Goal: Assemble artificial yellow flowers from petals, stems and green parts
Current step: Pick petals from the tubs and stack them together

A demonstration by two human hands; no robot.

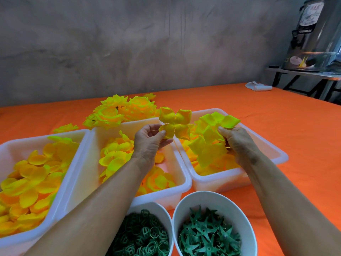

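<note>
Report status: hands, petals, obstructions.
Left hand pinches four-lobed petal piece. Right hand grips petal stack over right tray. Nothing blocking.

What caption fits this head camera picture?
Left hand pinches four-lobed petal piece; right hand holds stacked petals.

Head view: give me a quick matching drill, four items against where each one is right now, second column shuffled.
Items:
1. four-lobed petal piece
2. stack of petal layers
3. green rings
4. green star-shaped parts

Places:
A. in the right round bowl
B. pinched in the left hand
C. in the left round bowl
D. held in the right hand over the right tray

Pairs: 1-B, 2-D, 3-C, 4-A
</note>
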